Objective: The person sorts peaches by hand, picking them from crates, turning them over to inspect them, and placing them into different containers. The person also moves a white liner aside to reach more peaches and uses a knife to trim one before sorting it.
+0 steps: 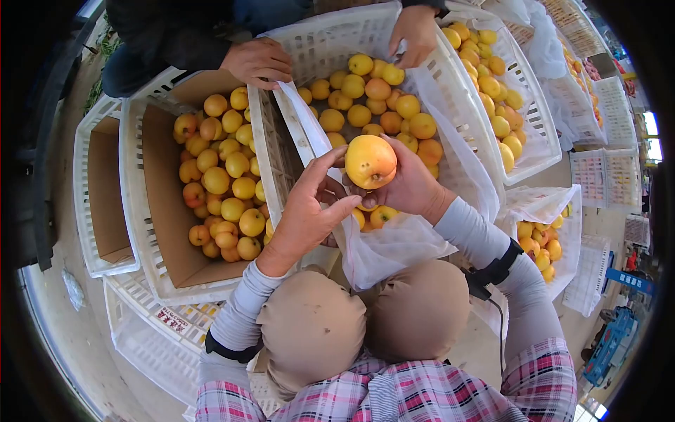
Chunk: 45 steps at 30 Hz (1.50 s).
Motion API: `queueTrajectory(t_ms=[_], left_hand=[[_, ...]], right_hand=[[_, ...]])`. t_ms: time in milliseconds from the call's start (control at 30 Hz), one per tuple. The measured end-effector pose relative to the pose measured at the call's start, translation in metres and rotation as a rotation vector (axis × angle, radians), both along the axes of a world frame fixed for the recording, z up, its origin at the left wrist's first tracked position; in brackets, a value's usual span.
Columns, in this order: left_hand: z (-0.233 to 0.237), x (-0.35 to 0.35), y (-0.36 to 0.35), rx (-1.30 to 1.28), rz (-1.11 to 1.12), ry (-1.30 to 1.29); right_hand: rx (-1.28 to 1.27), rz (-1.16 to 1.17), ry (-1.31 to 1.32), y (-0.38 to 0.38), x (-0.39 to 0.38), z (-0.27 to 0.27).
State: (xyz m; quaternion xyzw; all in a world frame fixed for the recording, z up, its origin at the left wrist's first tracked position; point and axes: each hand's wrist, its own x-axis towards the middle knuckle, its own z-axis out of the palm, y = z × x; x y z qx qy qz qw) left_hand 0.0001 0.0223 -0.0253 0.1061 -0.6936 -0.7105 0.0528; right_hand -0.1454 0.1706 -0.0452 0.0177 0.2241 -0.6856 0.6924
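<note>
Now holds 1 dark-spotted yellow-orange fruit (370, 163) above the near part of a white crate (451, 86) filled with similar fruit. Has the right hand (415, 179) clamped on it, and the left hand (313, 211) beside it, thumb and fingers apart, contact unclear. Farther out, shows another person's 2 hands (260, 62) at the crate's far side; to the left, shows a cardboard-lined crate (156, 190) with more fruit.

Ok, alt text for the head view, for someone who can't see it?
The right hand holds a yellow-orange fruit with dark spots above a lined white crate of similar fruit, the left hand close beside it. A co-worker's hands are at that crate's far end; a cardboard-lined crate of fruit stands to the left.
</note>
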Motion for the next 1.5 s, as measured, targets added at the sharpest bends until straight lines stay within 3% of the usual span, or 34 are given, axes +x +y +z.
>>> queueTrajectory(t_ms=[167, 400, 600, 700, 767, 900, 967, 1033, 1133, 1200, 1233, 1267, 1333, 1500], left_hand=[[-0.002, 0.000, 0.001, 0.036, 0.009, 0.007], [-0.001, -0.003, 0.000, 0.078, -0.003, -0.114], [0.000, -0.010, 0.005, -0.137, -0.017, -0.008], [0.002, -0.017, 0.007, -0.235, 0.111, 0.059], [0.004, -0.024, 0.010, -0.433, 0.115, 0.094], [0.020, -0.036, 0.019, -0.891, -0.274, 0.262], [0.025, -0.038, 0.019, -1.020, -0.588, 0.250], [0.011, -0.022, 0.009, -1.136, -0.720, 0.158], [-0.007, 0.001, -0.009, -1.140, -0.715, 0.219], [-0.005, 0.015, -0.004, -1.230, -0.511, 0.213], [-0.008, 0.019, -0.002, -1.223, -0.511, 0.218], [-0.012, 0.020, -0.001, -1.226, -0.486, 0.204], [-0.015, 0.020, -0.001, -1.247, -0.461, 0.194], [-0.015, 0.020, -0.001, -1.247, -0.464, 0.182]], right_hand=[[0.052, -0.044, -0.037, 0.000, 0.004, 0.004], [0.039, -0.052, 0.284, 0.007, 0.003, 0.014], [0.211, -0.119, 0.600, 0.014, 0.007, 0.021], [0.259, -0.131, 0.738, 0.023, 0.004, 0.020], [0.299, -0.150, 0.825, 0.037, -0.001, 0.028], [0.260, -0.289, 0.822, 0.069, -0.009, 0.039], [0.310, -0.361, 0.926, 0.095, -0.021, 0.059], [0.346, -0.407, 1.016, 0.122, -0.036, 0.070], [0.537, -0.516, 1.211, 0.177, -0.079, 0.082], [0.768, -0.555, 1.412, 0.218, -0.122, 0.070], [0.870, -0.568, 1.526, 0.238, -0.146, 0.060], [0.877, -0.570, 1.532, 0.251, -0.164, 0.058], [0.977, -0.609, 1.116, 0.271, -0.192, 0.058], [1.052, -0.498, 1.108, 0.289, -0.244, 0.033]])
